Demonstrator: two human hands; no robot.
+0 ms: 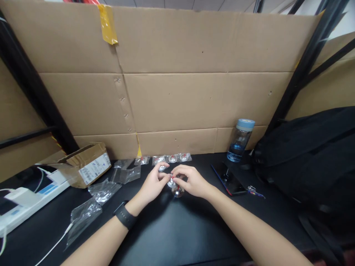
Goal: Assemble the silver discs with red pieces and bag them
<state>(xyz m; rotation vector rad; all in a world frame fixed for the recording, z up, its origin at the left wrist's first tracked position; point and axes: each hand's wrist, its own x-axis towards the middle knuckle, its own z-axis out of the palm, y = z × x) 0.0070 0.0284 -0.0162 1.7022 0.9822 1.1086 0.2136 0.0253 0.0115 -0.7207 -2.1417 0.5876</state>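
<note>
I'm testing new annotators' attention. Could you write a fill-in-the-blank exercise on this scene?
The left hand and right hand meet at a shiny round piece with a ____ part. The watch sits nearer the ____ hand. The bottle is capped in ____. The phone lies nearer the ____ hand.
Missing words: red; left; blue; right.

Facing me is a cardboard wall (172,103), yellow tape (107,26) near its top, black posts (303,70) at either side. To my right I see a blue-lidded bottle (240,144) part full of liquid, a phone (230,180), a keyring (253,191) just beside it and a black bag (307,159). To my left, an open box (93,169) sits by a white power strip (36,205).
</note>
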